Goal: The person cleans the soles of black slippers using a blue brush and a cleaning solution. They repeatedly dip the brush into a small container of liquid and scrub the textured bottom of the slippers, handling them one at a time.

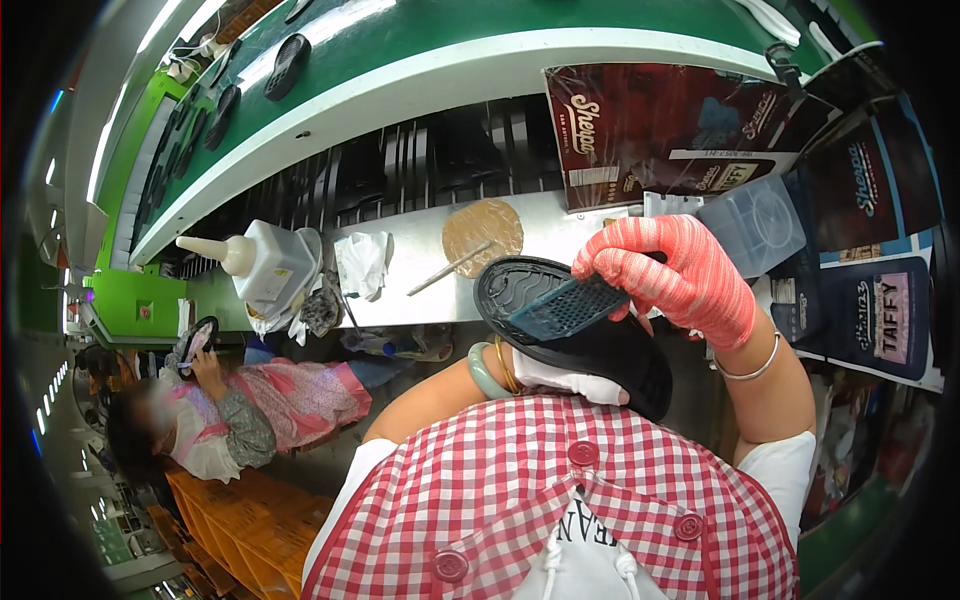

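A black shoe [645,365] is in front of my chest, its ridged sole [510,287] turned up. My left hand [570,380], in a white glove with bare fingertips, grips it from below; most of those fingers are hidden. Over the sole, my right hand [675,275] in a pink-red knit glove pinches a blue-grey, dotted-texture sole piece [568,308]. That piece lies slantwise against the sole; I cannot tell whether it is stuck down.
A white bottle with a nozzle [275,268] stands at the bench's left. Near the middle are a round tan disc [483,232] and a thin stick [450,268]. A clear plastic box [755,225] sits at right. Soles [288,67] lie on the green belt [450,25]; a co-worker [290,400] is at left.
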Demonstrator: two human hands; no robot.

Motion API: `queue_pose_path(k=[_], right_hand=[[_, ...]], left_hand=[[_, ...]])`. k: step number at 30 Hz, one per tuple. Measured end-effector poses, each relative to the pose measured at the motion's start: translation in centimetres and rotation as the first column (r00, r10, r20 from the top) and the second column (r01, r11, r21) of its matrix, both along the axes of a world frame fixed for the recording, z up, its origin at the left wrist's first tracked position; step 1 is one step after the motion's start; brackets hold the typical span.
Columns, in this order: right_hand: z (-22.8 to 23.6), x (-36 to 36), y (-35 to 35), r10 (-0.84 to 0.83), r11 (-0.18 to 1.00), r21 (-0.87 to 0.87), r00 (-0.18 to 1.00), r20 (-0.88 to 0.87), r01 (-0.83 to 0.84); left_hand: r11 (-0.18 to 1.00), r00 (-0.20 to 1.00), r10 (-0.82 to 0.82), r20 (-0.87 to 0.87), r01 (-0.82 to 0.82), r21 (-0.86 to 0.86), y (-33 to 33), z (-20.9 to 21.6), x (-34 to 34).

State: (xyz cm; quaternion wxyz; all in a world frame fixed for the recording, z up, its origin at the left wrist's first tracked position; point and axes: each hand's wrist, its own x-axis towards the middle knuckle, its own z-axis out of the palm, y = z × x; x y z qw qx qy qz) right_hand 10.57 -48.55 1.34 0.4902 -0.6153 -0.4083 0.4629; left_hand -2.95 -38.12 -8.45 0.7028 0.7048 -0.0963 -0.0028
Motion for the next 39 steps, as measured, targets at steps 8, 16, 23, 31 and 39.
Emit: queue_pose_path(k=[8, 16, 23, 31, 39], right_hand=[[-0.7, 0.7, -0.9, 0.002, 0.999, 0.054, 0.999, -0.032, 0.000], [-1.1, 2.2, -2.7, -0.025, 0.999, -0.047, 1.000, -0.014, 0.024], [-6.1, 3.5, -5.5, -0.432, 0.822, 0.229, 0.833, -0.346, 0.521], [-13.0, 4.1, -9.2, -0.682, 0.518, 0.155, 0.515, -0.520, 0.841], [-18.2, 5.0, -12.8, -0.925, 0.367, 0.054, 0.371, -0.086, 0.929]], left_hand=[[0.976, 1.000, 0.008, -0.007, -0.009, -0.218, -0.5, -0.5, -0.1], [0.965, 0.997, -0.051, -0.051, 0.036, -0.261, -0.6, -1.3, 0.1], [0.614, 0.883, 0.048, -0.467, -0.395, -0.683, 0.3, -3.8, -1.1], [0.431, 0.851, 0.025, -0.525, -0.483, -0.762, 2.3, -7.4, -2.9], [0.473, 0.826, -0.024, -0.563, -0.487, -0.734, 1.6, -8.5, -2.6]])
